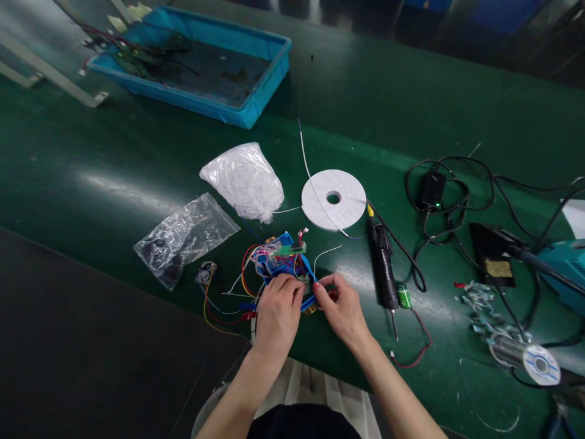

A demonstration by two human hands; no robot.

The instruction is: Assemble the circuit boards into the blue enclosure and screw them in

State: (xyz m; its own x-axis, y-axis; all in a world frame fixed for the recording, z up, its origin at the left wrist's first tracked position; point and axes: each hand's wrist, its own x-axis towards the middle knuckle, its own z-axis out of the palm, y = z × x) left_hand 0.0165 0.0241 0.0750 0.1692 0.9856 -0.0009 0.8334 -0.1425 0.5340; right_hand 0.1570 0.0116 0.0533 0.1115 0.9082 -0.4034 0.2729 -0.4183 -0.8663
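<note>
A blue housing (287,239) full of coloured wires and a green circuit board (292,249) lies near the table's front edge. My left hand (280,308) rests over its lower part, fingers bent together at the wires; what they hold is hidden. On its right side, my right hand (340,308) pinches at the housing's edge, near a thin white wire (316,262) that sticks up. Brass-coloured round parts show at the housing's sides. Left of it, a small module (206,272) lies on the table with red, yellow and blue wires.
Behind are two plastic bags (247,180), (183,241) and a white tape roll (315,210). To the right are a black electric screwdriver (384,265), a green battery (404,296), cables and a solder spool (521,360). A blue tray (269,76) stands at the back left.
</note>
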